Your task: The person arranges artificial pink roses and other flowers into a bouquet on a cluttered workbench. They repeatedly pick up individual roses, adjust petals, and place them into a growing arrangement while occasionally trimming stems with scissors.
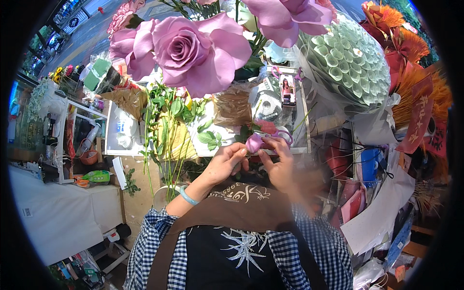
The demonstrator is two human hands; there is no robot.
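Note:
Over the near edge of the white work tray, a small mauve rose bud point(253, 143) is between my two hands. My left hand point(223, 163) pinches it from the left with thumb and forefinger. From the right, my right hand point(279, 162) closes thumb and fingers on its other side; the exact grip is partly hidden. Purple-handled scissors point(286, 137) lie just beyond the right hand. Large open mauve roses point(186, 50) rise close in front at the top. Long green rose stems with leaves point(166, 128) stand left of my left hand.
Brown paper wrap point(232, 107), a phone point(287, 90) and a roll of patterned ribbon point(268, 104) sit in the tray point(302, 130). A pale green wrapped bouquet point(345, 63) bulges at right, with orange dried flowers point(408, 92) beyond. A green-handled tool point(96, 177) lies at left.

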